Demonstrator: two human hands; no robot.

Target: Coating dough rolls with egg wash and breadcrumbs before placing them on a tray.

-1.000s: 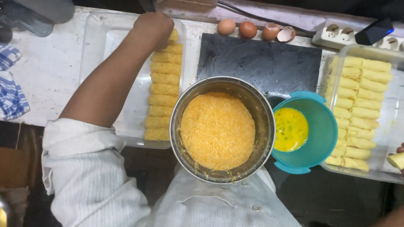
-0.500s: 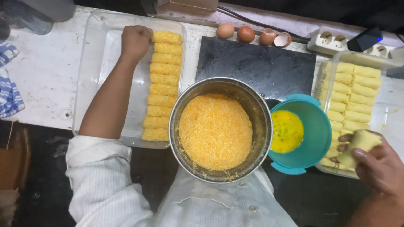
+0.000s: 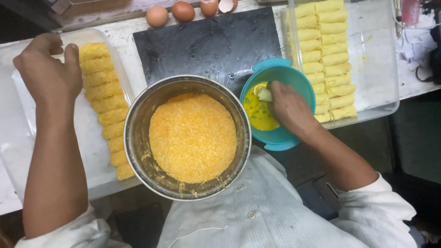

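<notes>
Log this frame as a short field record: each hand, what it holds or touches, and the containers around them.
Left hand: loosely curled over the clear tray, beside a column of crumb-coated rolls; holds nothing visible.
Right hand: in the teal bowl, holding a pale roll in the beaten egg.
Centre: metal bowl of orange breadcrumbs.
Right: clear tray of uncoated rolls.
Behind: black board, eggs.

The scene was evenly and brightly lit from above. Mild glare was seen on the steel bowl's rim and the black slab. Soft shadows were cast under the arms. Slight softness was noted towards the frame edges.
</notes>
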